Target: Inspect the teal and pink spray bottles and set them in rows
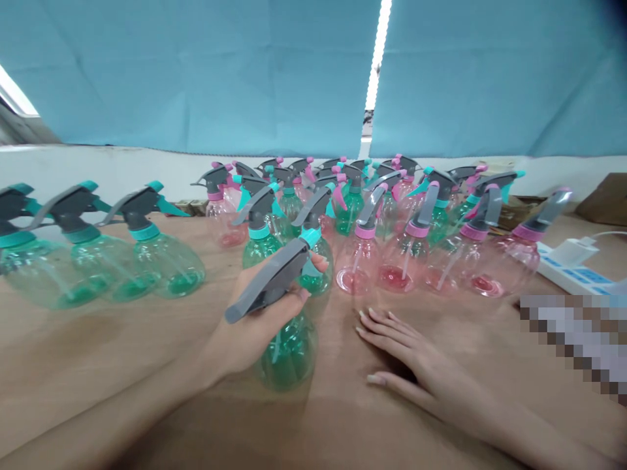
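Observation:
My left hand [255,313] is wrapped round the neck of a green spray bottle [289,359] with a grey trigger head and a turquoise nozzle. Its clear green body shows below my fingers. To the right, my right hand [406,356] is held low over the table with fingers stretched out and nothing in them. Just beyond it stand several pink spray bottles [355,271] with grey heads and pink collars. Close behind the held bottle is another green spray bottle [318,277], partly covered by my left hand.
Three green spray bottles [169,271] stand in a row at the left. More pink and green bottles crowd the back of the wooden table [206,418]. At the right lies a white power strip [571,271] with a plug, near a cardboard box [605,199]. A blue sheet [220,78] hangs behind.

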Demonstrator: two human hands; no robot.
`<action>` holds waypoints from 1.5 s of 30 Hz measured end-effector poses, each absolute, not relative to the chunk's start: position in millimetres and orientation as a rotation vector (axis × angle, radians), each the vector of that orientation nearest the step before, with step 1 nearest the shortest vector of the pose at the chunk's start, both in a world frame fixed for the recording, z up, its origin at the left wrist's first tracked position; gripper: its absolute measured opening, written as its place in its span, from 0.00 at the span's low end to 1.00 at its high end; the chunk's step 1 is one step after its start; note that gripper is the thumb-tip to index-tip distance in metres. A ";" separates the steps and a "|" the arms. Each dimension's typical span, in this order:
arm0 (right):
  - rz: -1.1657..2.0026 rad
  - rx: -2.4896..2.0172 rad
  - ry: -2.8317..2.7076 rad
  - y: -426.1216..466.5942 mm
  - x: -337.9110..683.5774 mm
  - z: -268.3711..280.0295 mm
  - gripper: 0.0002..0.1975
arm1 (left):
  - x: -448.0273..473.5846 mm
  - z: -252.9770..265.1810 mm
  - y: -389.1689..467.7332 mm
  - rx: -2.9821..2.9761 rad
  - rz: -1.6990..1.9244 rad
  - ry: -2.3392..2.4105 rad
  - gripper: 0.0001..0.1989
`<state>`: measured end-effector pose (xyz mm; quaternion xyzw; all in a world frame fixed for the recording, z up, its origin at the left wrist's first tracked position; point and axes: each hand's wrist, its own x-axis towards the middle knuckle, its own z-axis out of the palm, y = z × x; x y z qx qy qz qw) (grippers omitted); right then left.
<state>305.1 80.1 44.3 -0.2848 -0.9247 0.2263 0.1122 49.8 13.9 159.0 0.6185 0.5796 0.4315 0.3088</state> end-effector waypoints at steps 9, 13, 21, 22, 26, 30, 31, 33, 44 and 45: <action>0.670 -0.866 -2.720 79.5 305.2 42.9 0.30 | 50.6 157.7 14.4 1.623 1.132 1.586 0.14; 0.691 -0.876 -2.723 79.4 305.1 44.6 0.30 | 51.2 159.3 14.0 1.608 1.136 1.587 0.15; 0.695 -0.858 -2.699 79.8 307.0 41.7 0.30 | 39.5 143.2 17.6 1.651 1.116 1.564 0.12; 0.691 -0.858 -2.703 79.9 307.0 41.4 0.30 | 36.3 138.3 18.8 1.668 1.137 1.580 0.10; 0.674 -0.857 -2.713 80.7 306.3 41.4 0.30 | 28.3 129.3 18.9 1.692 1.116 1.620 0.07; 0.658 -0.866 -2.759 81.4 305.2 42.9 0.31 | 31.4 139.6 14.6 1.681 1.123 1.586 0.08; 0.657 -0.869 -2.764 81.4 305.0 43.5 0.31 | 33.1 142.8 14.2 1.679 1.122 1.580 0.07; 0.664 -0.867 -2.763 81.2 304.8 44.6 0.31 | 36.7 147.8 14.9 1.666 1.122 1.563 0.07; 0.686 -0.879 -2.772 81.5 305.5 46.4 0.31 | 51.9 157.1 19.1 1.636 1.184 1.537 0.20; 0.685 -0.878 -2.778 81.7 305.4 46.9 0.31 | 52.6 156.8 18.8 1.629 1.188 1.544 0.20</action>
